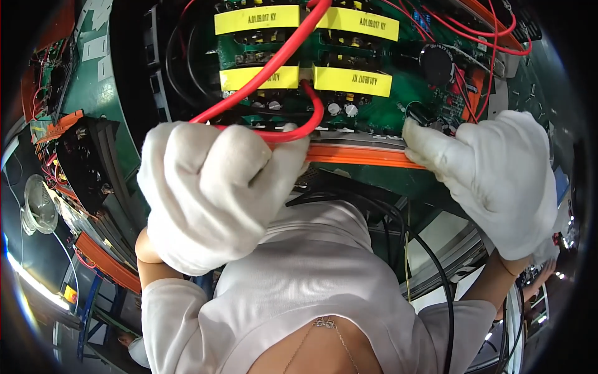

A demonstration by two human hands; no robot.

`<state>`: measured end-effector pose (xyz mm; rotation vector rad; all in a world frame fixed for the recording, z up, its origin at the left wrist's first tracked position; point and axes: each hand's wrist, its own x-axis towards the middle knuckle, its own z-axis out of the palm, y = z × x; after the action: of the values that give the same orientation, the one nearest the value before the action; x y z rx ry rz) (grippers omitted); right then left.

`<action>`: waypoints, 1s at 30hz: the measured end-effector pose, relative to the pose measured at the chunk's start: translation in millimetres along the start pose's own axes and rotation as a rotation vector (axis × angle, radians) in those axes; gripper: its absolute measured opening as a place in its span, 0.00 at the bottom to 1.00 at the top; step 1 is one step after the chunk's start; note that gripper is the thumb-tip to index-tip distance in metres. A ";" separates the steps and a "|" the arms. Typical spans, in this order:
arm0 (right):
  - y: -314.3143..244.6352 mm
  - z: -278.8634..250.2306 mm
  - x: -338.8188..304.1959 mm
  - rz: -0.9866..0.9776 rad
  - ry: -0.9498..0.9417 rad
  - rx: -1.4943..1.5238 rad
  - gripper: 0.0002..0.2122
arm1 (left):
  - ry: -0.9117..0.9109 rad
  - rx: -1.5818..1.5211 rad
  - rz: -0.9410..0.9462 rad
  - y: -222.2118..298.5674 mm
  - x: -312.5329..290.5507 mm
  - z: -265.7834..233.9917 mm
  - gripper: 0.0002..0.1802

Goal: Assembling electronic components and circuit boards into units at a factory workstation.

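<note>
A green circuit board (398,81) in an orange-edged frame (367,156) lies in front of me. Yellow-taped parts (352,81), a large black capacitor (436,64) and smaller components sit on it. My left hand (205,187), in a white glove, is closed around a thick red cable (268,68) at the board's near edge; the cable loops back toward the board between the yellow parts. At the near right corner, my gloved right hand (498,177) grips the orange-edged frame, its thumb over the rim beside a small dark capacitor; its other fingertips are partly hidden.
Thin red wires (494,56) curl over the board's far right. Black cables (430,249) run down beside my body on the right. Orange-edged modules (106,262) are stacked at the left, near a round clear object (40,206). Another person's hand (542,277) shows at the lower right.
</note>
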<state>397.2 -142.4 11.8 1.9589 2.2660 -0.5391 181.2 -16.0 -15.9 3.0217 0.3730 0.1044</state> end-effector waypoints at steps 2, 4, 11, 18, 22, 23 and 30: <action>0.9 -1.3 2.3 -0.017 -0.058 0.012 0.16 | 0.013 0.016 -0.010 -0.7 -0.4 1.6 0.21; 0.8 -1.4 3.2 -0.008 -0.081 -0.007 0.16 | 0.029 0.034 -0.019 -0.8 0.2 1.6 0.21; -1.0 -0.9 5.7 0.006 -0.147 -0.076 0.15 | 0.040 0.122 -0.044 -11.7 -10.0 -1.4 0.19; -13.4 -5.2 6.3 0.033 -0.141 -0.085 0.14 | -0.009 0.244 -0.166 -10.9 -15.5 -12.2 0.18; -14.4 -5.4 9.3 0.071 -0.209 -0.116 0.13 | -0.075 0.255 -0.146 -8.9 -11.6 -12.9 0.17; -14.6 -4.6 9.2 0.071 -0.209 -0.117 0.13 | -0.075 0.255 -0.146 -9.5 -11.5 -13.5 0.17; -12.7 -2.1 5.8 0.071 -0.177 -0.062 0.13 | -0.054 0.103 -0.097 -23.6 -10.0 -23.8 0.17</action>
<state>384.1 -137.6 14.5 1.8740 2.0741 -0.6012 164.0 6.4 4.7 3.0924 0.5355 -0.0033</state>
